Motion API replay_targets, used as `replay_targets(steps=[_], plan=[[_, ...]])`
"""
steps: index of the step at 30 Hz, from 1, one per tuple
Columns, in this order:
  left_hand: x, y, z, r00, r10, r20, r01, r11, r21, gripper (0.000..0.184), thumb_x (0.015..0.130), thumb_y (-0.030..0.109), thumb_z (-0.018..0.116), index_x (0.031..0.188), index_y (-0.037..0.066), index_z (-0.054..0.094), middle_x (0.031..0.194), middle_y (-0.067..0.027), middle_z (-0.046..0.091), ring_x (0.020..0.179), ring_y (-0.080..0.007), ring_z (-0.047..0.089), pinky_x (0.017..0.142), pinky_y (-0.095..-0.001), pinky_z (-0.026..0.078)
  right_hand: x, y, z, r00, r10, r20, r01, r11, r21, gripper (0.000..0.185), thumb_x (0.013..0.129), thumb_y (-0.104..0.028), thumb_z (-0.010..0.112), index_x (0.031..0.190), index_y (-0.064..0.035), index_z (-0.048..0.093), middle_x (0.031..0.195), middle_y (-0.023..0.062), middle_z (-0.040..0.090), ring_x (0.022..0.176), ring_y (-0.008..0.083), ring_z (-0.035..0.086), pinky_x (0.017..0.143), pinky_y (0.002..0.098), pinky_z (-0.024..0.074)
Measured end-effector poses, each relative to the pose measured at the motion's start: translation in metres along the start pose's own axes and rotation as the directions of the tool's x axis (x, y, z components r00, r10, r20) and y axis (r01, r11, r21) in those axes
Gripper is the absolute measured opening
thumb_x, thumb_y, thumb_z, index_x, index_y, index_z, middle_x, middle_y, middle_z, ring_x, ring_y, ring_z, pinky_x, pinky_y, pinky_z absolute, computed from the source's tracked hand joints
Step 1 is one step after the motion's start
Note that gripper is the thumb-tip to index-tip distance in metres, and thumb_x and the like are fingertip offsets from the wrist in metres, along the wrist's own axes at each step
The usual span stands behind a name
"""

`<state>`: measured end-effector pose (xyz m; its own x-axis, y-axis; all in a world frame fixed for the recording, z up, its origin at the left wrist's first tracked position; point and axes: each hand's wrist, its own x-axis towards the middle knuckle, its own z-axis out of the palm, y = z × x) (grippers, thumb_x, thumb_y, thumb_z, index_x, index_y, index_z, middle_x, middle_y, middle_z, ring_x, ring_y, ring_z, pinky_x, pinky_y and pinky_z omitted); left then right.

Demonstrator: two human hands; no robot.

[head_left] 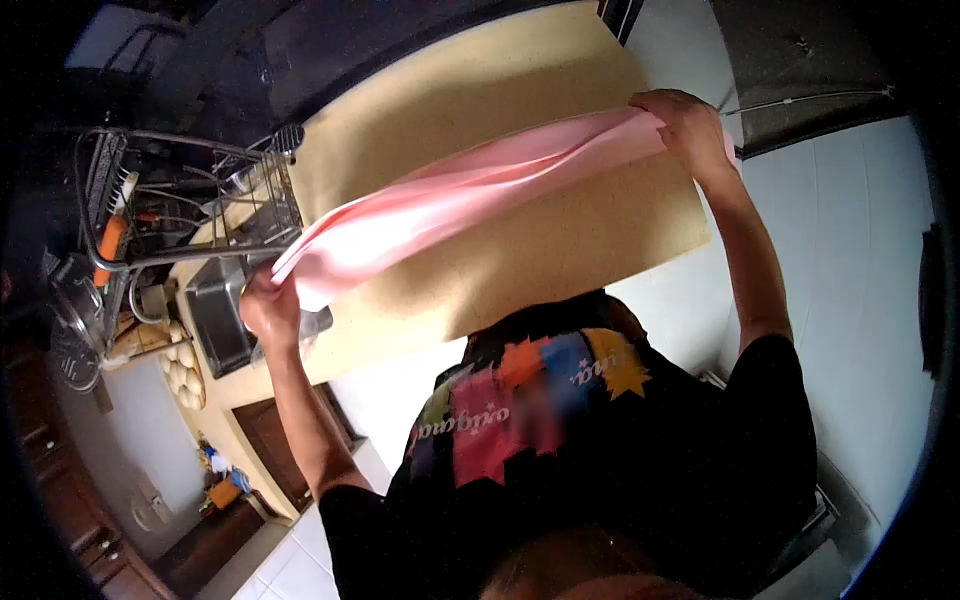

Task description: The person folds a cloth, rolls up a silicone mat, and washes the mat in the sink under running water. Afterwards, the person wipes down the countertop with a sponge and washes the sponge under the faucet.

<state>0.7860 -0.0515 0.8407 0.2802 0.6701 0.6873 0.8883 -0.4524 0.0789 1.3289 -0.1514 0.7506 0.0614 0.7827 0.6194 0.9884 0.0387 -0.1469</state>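
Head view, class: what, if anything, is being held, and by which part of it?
A pink cloth, held near its two opposite ends: the left hand has its grip on one, the right hand on the other.

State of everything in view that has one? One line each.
Left hand: closed on one end of the cloth.
Right hand: closed on the other end.
Pink cloth: stretched lengthwise between the hands, gathered in folds.
Countertop: beneath the cloth, partly shaded.
Dish rack: loaded.
Sink: partly hidden.
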Motion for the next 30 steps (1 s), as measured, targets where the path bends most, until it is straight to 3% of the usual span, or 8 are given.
replay_targets(steps=[1, 4, 7, 14, 16, 19, 23, 30], plan=[[0.005, 0.002, -0.004, 0.998, 0.040, -0.052, -0.047, 0.989, -0.140, 0.010, 0.076, 0.019, 0.070, 0.080, 0.010, 0.069, 0.068, -0.0132, 0.063, 0.060, -0.0269, 0.063, 0.055, -0.0329, 0.049, 0.002, 0.002, 0.000, 0.990, -0.064, -0.127, 0.076, 0.993, 0.086, 0.037, 0.066, 0.002, 0.058, 0.100, -0.0122, 0.064, 0.101, 0.0053, 0.066, 0.093, 0.0242, 0.062, 0.076, 0.0365, 0.0504], [0.000, -0.007, -0.009, 0.973, 0.113, 0.201, -0.158, 0.962, 0.221, 0.014, 0.073, 0.016, 0.069, 0.085, 0.009, 0.070, 0.073, -0.0157, 0.065, 0.064, -0.0279, 0.065, 0.057, -0.0322, 0.050, 0.004, 0.000, 0.011, 0.998, 0.032, 0.056, -0.036, 0.997, 0.064, 0.037, 0.067, 0.002, 0.058, 0.100, -0.0124, 0.064, 0.103, 0.0061, 0.065, 0.093, 0.0253, 0.062, 0.079, 0.0365, 0.0499], [-0.003, -0.006, -0.004, 0.996, 0.033, 0.082, -0.037, 0.998, 0.044, 0.016, 0.073, 0.016, 0.069, 0.088, 0.010, 0.070, 0.076, -0.0159, 0.066, 0.067, -0.0282, 0.066, 0.058, -0.0331, 0.050, -0.001, -0.013, 0.004, 0.994, -0.037, 0.103, 0.035, 0.999, 0.026, 0.038, 0.067, 0.002, 0.058, 0.102, -0.0133, 0.063, 0.104, 0.0073, 0.064, 0.095, 0.0268, 0.061, 0.081, 0.0361, 0.0492], [-0.031, -0.030, 0.045, 0.992, -0.012, 0.127, -0.040, 0.918, 0.395, 0.030, 0.079, 0.039, 0.065, 0.071, 0.010, 0.065, 0.064, -0.0148, 0.063, 0.057, -0.0334, 0.063, 0.047, -0.0429, 0.048, -0.008, -0.048, 0.093, 0.963, 0.120, 0.241, -0.136, 0.989, 0.051, 0.024, 0.083, -0.028, 0.052, 0.100, -0.0176, 0.066, 0.099, 0.0104, 0.065, 0.093, 0.0312, 0.061, 0.085, 0.0445, 0.0455], [-0.042, -0.033, 0.070, 0.926, -0.184, 0.330, 0.003, 0.877, 0.481, 0.025, 0.081, 0.036, 0.062, 0.079, 0.011, 0.068, 0.066, -0.0132, 0.065, 0.059, -0.0320, 0.065, 0.048, -0.0426, 0.050, -0.038, -0.047, 0.175, 0.994, 0.041, -0.098, -0.030, 0.993, 0.110, 0.024, 0.083, -0.019, 0.051, 0.103, -0.0180, 0.065, 0.105, 0.0056, 0.063, 0.098, 0.0278, 0.058, 0.087, 0.0377, 0.0453], [-0.068, -0.033, 0.115, 0.918, -0.013, 0.397, -0.248, 0.763, 0.597, 0.027, 0.084, 0.038, 0.057, 0.086, 0.012, 0.064, 0.077, -0.0085, 0.068, 0.059, -0.0263, 0.065, 0.048, -0.0402, 0.052, -0.058, -0.066, 0.179, 0.926, 0.094, 0.366, -0.162, 0.974, 0.161, 0.018, 0.079, -0.015, 0.054, 0.094, -0.0122, 0.062, 0.104, 0.0080, 0.059, 0.105, 0.0263, 0.054, 0.091, 0.0388, 0.0434], [-0.085, -0.002, 0.161, 0.781, -0.041, 0.624, -0.281, 0.869, 0.408, 0.026, 0.081, 0.035, 0.058, 0.098, 0.016, 0.063, 0.078, -0.0090, 0.068, 0.064, -0.0327, 0.065, 0.055, -0.0441, 0.053, -0.096, -0.068, 0.200, 0.991, 0.052, 0.126, -0.051, 0.999, -0.015, 0.027, 0.079, -0.015, 0.053, 0.104, -0.0116, 0.059, 0.113, 0.0053, 0.056, 0.112, 0.0249, 0.050, 0.100, 0.0407, 0.0372], [-0.051, -0.023, 0.170, 0.475, -0.076, 0.877, -0.475, 0.816, 0.329, 0.054, 0.076, 0.057, 0.057, 0.112, 0.017, 0.062, 0.100, -0.0115, 0.066, 0.098, -0.0290, 0.062, 0.080, -0.0443, 0.051, -0.073, -0.086, 0.125, 0.966, 0.196, 0.166, -0.188, 0.980, -0.061, 0.040, 0.081, -0.019, 0.052, 0.120, -0.0087, 0.052, 0.126, 0.0063, 0.050, 0.123, 0.0235, 0.041, 0.110, 0.0524, 0.0161]])
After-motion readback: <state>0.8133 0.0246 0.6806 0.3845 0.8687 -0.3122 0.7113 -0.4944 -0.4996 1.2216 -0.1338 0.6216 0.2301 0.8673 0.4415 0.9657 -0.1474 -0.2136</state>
